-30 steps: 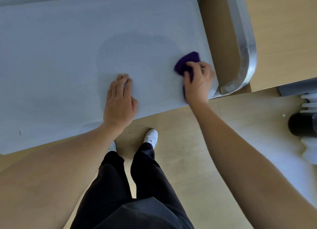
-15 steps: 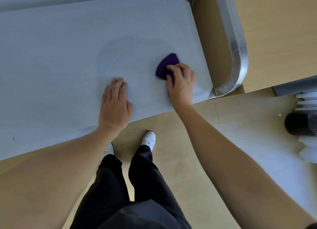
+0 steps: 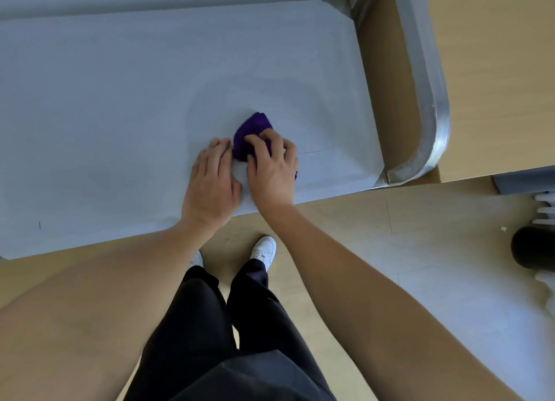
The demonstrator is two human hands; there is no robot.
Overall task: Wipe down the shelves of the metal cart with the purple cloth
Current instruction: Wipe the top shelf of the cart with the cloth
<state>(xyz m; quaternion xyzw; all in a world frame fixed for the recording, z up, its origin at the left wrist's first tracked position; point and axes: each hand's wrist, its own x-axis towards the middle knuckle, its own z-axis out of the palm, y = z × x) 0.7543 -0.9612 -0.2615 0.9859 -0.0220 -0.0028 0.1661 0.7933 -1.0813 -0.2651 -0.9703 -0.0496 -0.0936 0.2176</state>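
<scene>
The metal cart's top shelf [image 3: 120, 106] is a flat grey surface filling the upper left of the head view. A bunched purple cloth [image 3: 251, 133] lies on it near the front edge. My right hand [image 3: 271, 172] grips the cloth with curled fingers and presses it on the shelf. My left hand [image 3: 211, 184] rests flat on the shelf right beside it, fingertips touching the cloth's left edge. A faint damp patch [image 3: 270, 94] shows on the shelf behind the cloth.
The cart's curved metal handle [image 3: 432, 106] bends round the shelf's right end. A wooden surface [image 3: 495, 70] lies beyond it. A black cylinder [image 3: 531, 247] and white objects stand on the floor at the right edge. My legs and white shoes stand below the shelf's front edge.
My right hand has dragged the cloth leftward along the shelf, from near the handle to beside my left hand. The left hand has stayed flat in place.
</scene>
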